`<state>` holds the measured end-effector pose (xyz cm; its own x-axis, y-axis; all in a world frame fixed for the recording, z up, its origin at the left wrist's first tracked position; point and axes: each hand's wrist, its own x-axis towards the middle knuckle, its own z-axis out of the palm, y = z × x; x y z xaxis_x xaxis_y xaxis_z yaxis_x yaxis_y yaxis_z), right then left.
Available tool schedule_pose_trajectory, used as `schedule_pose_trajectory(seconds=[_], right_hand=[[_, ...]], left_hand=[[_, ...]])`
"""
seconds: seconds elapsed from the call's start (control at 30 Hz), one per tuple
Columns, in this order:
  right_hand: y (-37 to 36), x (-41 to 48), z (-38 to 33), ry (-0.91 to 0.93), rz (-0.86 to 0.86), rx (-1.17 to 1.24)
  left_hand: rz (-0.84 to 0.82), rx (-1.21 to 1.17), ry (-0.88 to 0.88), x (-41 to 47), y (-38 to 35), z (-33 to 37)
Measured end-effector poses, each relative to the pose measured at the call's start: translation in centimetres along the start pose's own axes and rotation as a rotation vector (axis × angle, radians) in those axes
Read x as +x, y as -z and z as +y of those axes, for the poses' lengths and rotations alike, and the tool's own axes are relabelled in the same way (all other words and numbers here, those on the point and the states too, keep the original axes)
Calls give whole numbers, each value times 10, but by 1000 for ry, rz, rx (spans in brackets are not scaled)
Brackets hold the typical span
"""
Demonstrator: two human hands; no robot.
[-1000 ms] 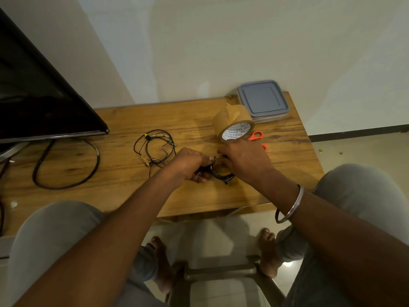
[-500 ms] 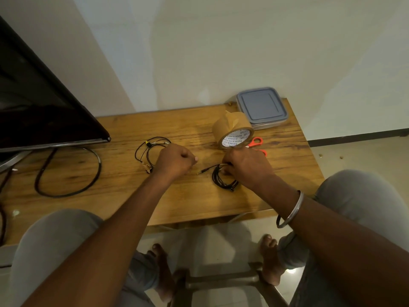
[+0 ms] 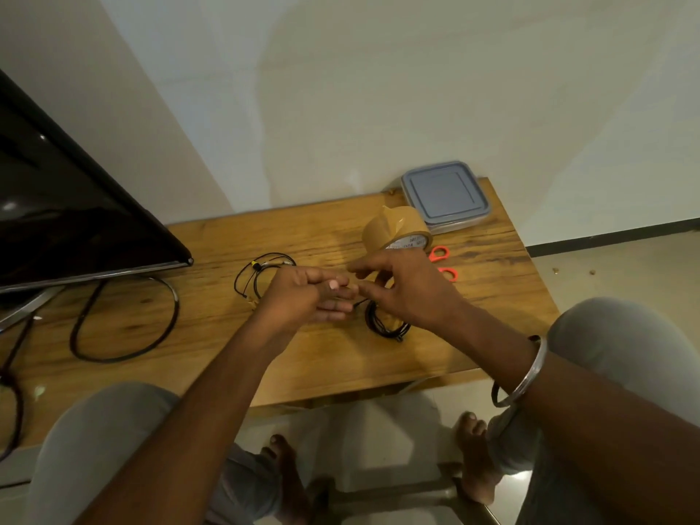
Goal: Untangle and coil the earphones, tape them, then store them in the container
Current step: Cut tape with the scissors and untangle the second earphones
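Above coiled earphones [image 3: 383,328] on the table [image 3: 322,358], left hand [image 3: 303,297] and right hand [image 3: 411,293] are touching fingertips, fingers held straight and loosely spread.

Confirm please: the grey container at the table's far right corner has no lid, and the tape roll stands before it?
No. The head view shows the container with its lid on; the tape roll does stand before it.
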<state>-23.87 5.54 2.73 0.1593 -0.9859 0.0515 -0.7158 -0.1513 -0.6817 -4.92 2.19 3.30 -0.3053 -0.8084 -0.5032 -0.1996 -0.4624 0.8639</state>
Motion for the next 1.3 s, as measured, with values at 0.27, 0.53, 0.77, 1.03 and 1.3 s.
schedule_pose_trajectory(seconds=[0.27,0.53,0.77,1.03,1.3], right_hand=[[-18,4,6,37,102,-74],[-31,-2,-2,79,153,-81],[-37,3,11,33,-12,-44],[-38,3,12,28,-57,29],[-30,10,-4,54,169,251]], left_hand=[[-171,34,114,5,-1,2],[292,682,-76,13,52,7],[229,1134,17,19,84,-27],[251,827,-222,25,88,-8],[55,-122,-454,3,80,56]])
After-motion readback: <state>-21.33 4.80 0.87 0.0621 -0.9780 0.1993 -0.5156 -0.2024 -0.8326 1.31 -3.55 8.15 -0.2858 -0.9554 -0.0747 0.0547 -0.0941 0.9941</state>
